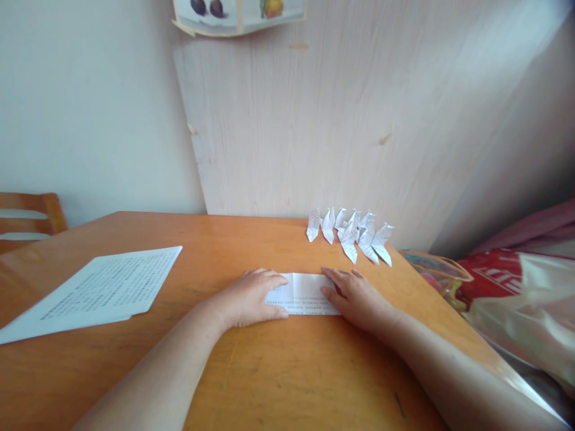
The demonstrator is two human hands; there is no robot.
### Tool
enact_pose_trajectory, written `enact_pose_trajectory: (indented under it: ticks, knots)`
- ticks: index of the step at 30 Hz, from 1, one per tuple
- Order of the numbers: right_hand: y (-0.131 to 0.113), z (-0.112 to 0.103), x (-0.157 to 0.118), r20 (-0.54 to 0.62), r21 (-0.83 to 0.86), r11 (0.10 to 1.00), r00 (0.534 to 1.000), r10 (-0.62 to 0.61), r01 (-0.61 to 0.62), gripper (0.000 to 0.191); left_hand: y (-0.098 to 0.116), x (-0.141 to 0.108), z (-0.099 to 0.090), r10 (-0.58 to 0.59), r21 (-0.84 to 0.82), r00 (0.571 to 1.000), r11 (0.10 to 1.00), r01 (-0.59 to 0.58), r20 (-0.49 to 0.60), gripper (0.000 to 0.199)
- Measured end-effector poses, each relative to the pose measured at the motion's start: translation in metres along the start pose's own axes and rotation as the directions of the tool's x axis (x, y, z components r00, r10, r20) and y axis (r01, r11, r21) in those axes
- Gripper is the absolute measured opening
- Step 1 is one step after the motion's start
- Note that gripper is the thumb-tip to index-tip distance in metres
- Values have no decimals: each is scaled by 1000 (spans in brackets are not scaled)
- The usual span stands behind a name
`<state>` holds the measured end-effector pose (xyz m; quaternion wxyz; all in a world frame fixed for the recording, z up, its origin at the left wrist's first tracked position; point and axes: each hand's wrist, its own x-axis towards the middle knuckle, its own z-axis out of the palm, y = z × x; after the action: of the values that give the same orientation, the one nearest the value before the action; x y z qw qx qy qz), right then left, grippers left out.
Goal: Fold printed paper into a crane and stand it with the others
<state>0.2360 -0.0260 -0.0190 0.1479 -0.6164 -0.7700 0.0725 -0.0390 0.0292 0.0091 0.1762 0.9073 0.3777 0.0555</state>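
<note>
A white strip of folded paper point(308, 294) with printed lines lies flat on the wooden table, a vertical crease near its middle. My left hand point(254, 297) holds its left end, thumb at the near edge and fingers at the far edge. On the right end, my right hand point(359, 297) has its fingers and thumb on the paper, covering that end. Beyond my right hand, several small folded paper birds point(348, 241) stand grouped near the table's back right edge.
A stack of printed sheets point(108, 284) lies on the left of the table point(179, 371). Behind it is a wooden chair point(27, 221). A wood-grain panel point(287, 137) with a fruit picture point(251, 18) rises at the back. Red and white bags point(498, 287) sit beyond the right edge.
</note>
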Motion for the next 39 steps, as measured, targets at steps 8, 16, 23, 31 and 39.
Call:
enact_pose_trajectory:
  ticks: [8,16,23,31,39]
  knots:
    - [0,-1,0,-7,-14,1000,1000,11,-11,56,-4,2,2,-21,55,999,998,24,-42,69]
    - [5,1,2,-27,-21,999,999,28,-28,73,-16,1,-5,-197,101,978,974,203,-70,83]
    - [2,-1,0,16,-38,999,1000,-16,17,58,-15,0,-9,-250,95,967,962,254,-53,81]
    - [-4,-7,-2,4,-77,997,1000,-12,13,56,-28,5,-3,-181,57,979,981,187,-93,81]
    - [3,0,-1,-30,-16,999,999,-29,29,58,-32,6,1,-214,-51,972,976,210,-94,63]
